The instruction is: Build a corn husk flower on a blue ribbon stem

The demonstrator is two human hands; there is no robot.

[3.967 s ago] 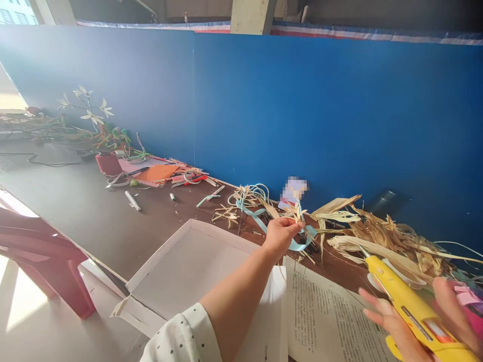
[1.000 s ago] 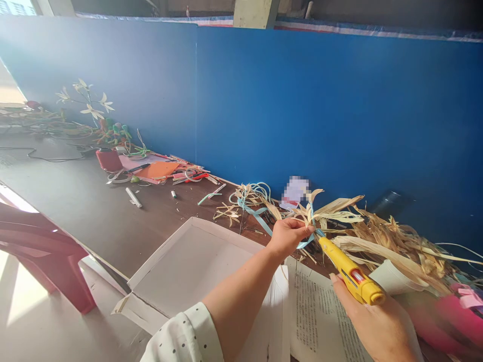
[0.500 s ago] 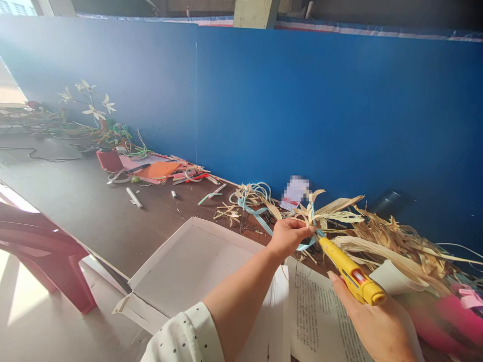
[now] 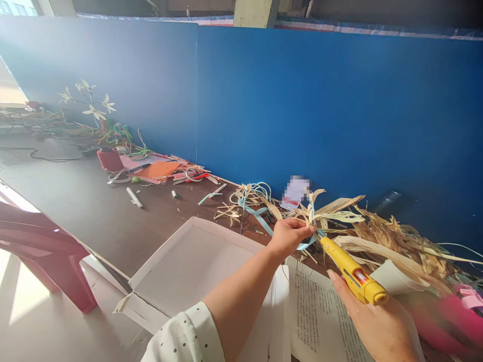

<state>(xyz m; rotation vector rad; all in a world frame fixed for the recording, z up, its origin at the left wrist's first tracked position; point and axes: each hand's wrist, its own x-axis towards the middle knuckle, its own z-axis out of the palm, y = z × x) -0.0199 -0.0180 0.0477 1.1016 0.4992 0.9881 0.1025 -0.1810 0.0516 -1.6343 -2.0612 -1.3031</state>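
Glue gun (image 4: pixel 349 265) with handle hidden; pink object (image 4: pixel 451 319) blurred

Yellow glue gun (image 4: pixel 345 264), tilted, just beside pale husk flower (image 4: pixel 304 215)

A blue partition (image 4: pixel 332 110) runs along the far side of the dark brown counter (image 4: pixel 166 208), a pale pillar (image 4: pixel 252 12) behind it. Near left, a red plastic seat (image 4: pixel 49 246) stands on pale floor (image 4: pixel 49 334); hazy daylight washes the far left.

Pink chair (image 4: pixel 41 241) by table (image 4: pixel 98 201), blue panel (image 4: pixel 328 110) behind
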